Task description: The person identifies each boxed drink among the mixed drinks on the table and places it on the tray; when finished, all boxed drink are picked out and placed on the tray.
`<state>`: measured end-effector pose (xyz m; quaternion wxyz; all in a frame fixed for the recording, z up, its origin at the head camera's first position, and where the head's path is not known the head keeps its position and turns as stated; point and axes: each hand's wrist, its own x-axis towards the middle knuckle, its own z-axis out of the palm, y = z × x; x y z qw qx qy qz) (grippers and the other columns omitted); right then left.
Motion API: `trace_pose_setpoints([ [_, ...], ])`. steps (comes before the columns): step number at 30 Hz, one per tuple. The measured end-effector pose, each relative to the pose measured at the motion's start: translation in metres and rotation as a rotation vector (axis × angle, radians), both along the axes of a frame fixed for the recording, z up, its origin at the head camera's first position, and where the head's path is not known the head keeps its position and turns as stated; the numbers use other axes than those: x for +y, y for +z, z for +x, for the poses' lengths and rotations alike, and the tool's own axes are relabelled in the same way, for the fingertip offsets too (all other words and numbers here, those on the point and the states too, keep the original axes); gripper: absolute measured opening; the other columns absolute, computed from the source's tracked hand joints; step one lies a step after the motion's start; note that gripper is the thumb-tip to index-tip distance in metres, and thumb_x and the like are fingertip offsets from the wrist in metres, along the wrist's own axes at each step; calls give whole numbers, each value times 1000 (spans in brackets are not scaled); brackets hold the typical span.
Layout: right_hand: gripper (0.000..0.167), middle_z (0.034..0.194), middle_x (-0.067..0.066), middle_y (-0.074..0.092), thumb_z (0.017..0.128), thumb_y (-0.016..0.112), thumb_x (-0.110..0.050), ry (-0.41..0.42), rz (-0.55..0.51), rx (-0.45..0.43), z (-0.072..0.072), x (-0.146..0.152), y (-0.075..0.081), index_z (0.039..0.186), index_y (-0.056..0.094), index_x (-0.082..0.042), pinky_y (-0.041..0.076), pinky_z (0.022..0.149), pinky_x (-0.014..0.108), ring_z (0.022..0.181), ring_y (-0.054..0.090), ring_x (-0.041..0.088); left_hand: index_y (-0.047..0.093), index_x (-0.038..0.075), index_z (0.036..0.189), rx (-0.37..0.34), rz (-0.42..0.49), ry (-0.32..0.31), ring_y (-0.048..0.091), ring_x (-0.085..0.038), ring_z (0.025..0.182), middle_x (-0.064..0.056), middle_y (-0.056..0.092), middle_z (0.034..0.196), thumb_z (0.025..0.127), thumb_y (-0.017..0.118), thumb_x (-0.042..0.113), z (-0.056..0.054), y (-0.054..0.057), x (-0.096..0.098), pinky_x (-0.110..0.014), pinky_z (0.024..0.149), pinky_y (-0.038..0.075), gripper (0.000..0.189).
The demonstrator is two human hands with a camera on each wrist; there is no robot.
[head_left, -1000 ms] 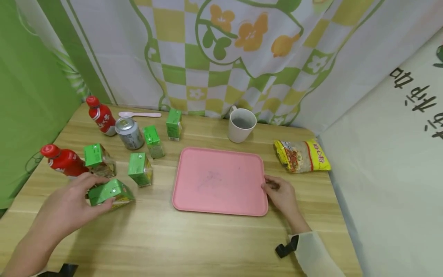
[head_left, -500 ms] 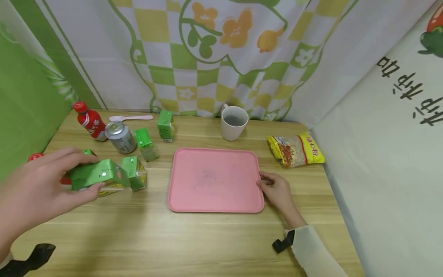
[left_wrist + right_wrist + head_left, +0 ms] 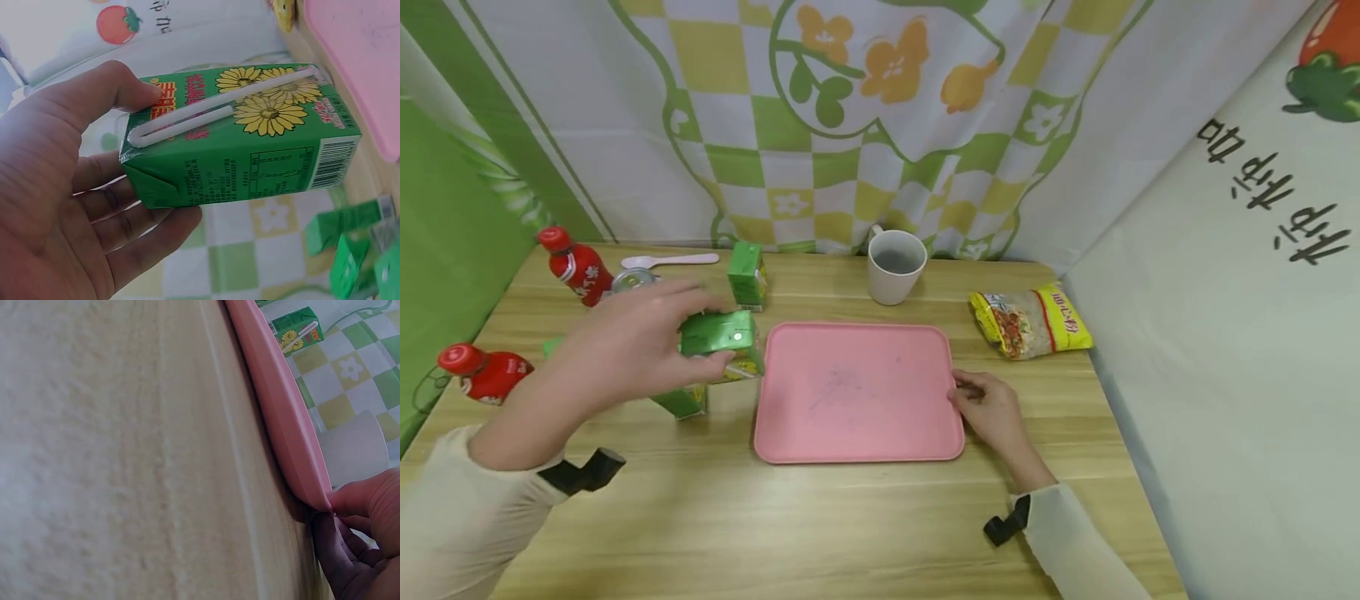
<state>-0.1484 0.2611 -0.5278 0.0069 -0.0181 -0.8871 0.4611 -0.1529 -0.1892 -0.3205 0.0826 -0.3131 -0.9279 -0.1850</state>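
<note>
My left hand (image 3: 632,342) holds a green drink carton (image 3: 724,343) between thumb and fingers, just off the left edge of the pink tray (image 3: 859,392). In the left wrist view the carton (image 3: 244,134) shows yellow flowers and a white straw on its side. Another carton (image 3: 683,402) is partly hidden under that hand, and one more carton (image 3: 747,275) stands at the back. With thumb and fingers my right hand (image 3: 992,412) pinches the tray's right rim; the right wrist view shows the fingertips (image 3: 344,499) on the tray's edge (image 3: 281,412).
Two red bottles (image 3: 576,267) (image 3: 488,375) stand on the left, near a can (image 3: 634,279) mostly hidden by the left hand. A pink spoon (image 3: 670,260) lies at the back. Behind the tray is a mug (image 3: 896,267); a yellow food packet (image 3: 1032,322) lies to its right.
My left hand has lifted the carton from among the others on the left and carried it right, to the tray's left edge. The right hand keeps its hold on the tray rim.
</note>
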Motion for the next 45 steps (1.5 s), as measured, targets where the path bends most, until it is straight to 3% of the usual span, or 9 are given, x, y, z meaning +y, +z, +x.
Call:
trace_pose_setpoints([
  [8, 34, 104, 14, 69, 90, 76, -6, -5, 3, -5, 0, 1, 0, 123, 71, 1, 57, 71, 25, 91, 70, 24, 73, 11, 112, -117, -37, -23, 53, -14, 74, 3, 63, 100, 78, 79, 33, -46, -22, 34, -32, 60, 47, 41],
  [13, 35, 105, 15, 69, 90, 76, -5, -4, -8, -9, 0, 1, -1, 124, 70, 2, 57, 72, 25, 92, 70, 25, 71, 10, 116, -168, -86, -51, 55, -16, 78, 0, 63, 108, 78, 79, 34, -62, -40, 48, -34, 61, 48, 46],
  [19, 35, 105, 17, 70, 90, 76, -3, -14, -11, -6, 1, 1, -1, 124, 70, 3, 57, 72, 24, 92, 70, 26, 71, 9, 116, -209, -103, -81, 58, -20, 89, -4, 64, 113, 78, 79, 35, -74, -55, 62, -39, 69, 51, 46],
  [26, 35, 104, 15, 70, 89, 76, -5, -20, 4, -1, 1, 1, -1, 123, 71, 1, 57, 71, 24, 92, 70, 24, 70, 7, 119, -250, -112, -63, 60, -23, 97, -6, 65, 116, 79, 79, 33, -88, -69, 73, -42, 82, 51, 48],
  [45, 35, 106, 14, 69, 89, 76, -5, -17, 7, 4, 1, -1, -2, 124, 71, 2, 57, 71, 24, 90, 70, 23, 69, 3, 122, -298, -125, -43, 61, -31, 109, -12, 65, 121, 81, 81, 32, -103, -92, 71, -48, 94, 49, 51],
])
